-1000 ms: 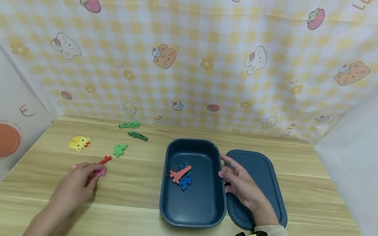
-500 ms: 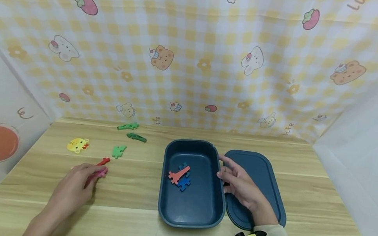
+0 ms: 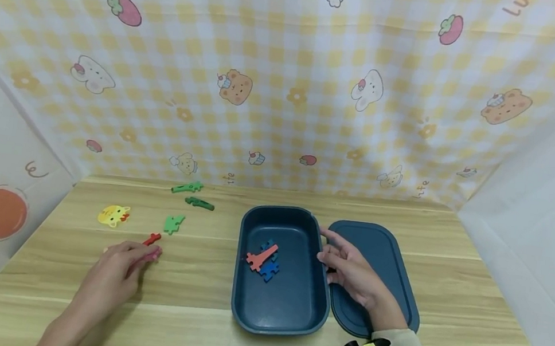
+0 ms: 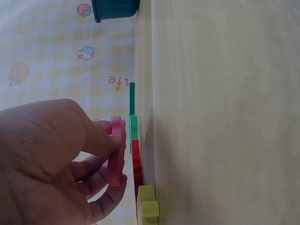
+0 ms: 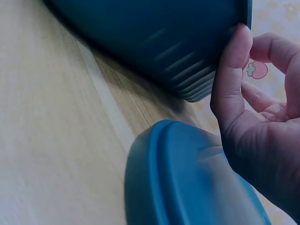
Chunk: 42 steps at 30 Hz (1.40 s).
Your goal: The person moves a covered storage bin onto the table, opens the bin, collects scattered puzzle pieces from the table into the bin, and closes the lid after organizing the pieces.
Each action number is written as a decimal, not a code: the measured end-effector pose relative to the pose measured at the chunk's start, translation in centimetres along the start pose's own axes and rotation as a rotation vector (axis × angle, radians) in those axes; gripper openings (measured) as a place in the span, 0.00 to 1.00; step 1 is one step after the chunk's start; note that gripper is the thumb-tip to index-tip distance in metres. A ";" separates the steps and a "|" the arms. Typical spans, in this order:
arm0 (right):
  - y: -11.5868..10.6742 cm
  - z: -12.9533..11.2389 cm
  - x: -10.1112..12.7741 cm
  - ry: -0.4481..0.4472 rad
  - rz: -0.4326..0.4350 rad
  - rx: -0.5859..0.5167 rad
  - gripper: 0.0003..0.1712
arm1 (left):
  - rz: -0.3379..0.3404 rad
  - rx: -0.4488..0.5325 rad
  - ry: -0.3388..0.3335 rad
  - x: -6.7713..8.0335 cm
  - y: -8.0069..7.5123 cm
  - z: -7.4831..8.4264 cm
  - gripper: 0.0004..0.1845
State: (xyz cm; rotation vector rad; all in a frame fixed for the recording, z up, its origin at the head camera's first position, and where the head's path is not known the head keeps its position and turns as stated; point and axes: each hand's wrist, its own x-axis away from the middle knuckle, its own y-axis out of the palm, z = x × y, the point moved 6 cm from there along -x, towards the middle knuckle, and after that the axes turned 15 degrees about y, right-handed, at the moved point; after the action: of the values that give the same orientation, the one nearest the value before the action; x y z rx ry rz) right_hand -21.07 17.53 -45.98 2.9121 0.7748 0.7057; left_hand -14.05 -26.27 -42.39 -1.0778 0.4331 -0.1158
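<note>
Pinching a pink foam piece between thumb and fingers, your left hand has tipped it onto its edge over the past second, just off the wooden surface at nine o'clock from the blue box. A red piece lies just beyond it. Your right hand stays at the box's three o'clock rim, thumb pressed to the wall, fingers loosely curved over the lid beside it. An orange piece and a blue piece rest inside.
</note>
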 end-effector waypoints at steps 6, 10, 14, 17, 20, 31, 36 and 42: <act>0.0 0.0 0.0 0.007 0.008 -0.004 0.44 | 0.007 0.015 0.012 -0.2 0.0 0.7 0.21; 0.0 0.2 -0.1 0.015 0.012 -0.007 0.43 | 0.013 0.025 0.033 -0.6 0.1 1.2 0.22; 0.0 0.1 -0.1 0.012 0.007 -0.008 0.43 | 0.024 0.017 0.056 -1.1 0.1 1.7 0.23; 0.0 0.1 -0.1 0.009 0.006 -0.009 0.43 | 0.036 0.022 0.071 -1.6 0.1 2.2 0.23; 0.0 0.1 -0.2 0.011 0.010 -0.005 0.43 | 0.039 0.033 0.079 -2.0 0.2 2.8 0.24; 0.0 0.1 -0.2 0.011 0.020 0.018 0.43 | 0.048 0.045 0.085 -3.8 0.4 4.4 0.24; 0.0 0.1 -0.2 0.008 0.028 0.024 0.42 | 0.052 0.056 0.101 -4.8 0.2 5.5 0.22; 0.1 0.1 -0.1 0.007 0.014 0.012 0.43 | 0.057 0.096 0.092 -6.1 0.1 6.5 0.20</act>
State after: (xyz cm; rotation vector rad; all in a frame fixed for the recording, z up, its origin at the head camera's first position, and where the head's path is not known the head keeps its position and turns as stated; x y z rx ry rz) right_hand -21.09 17.43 -46.10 2.9297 0.7626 0.7160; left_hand -17.00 -18.99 -38.15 -0.9674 0.5357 -0.1352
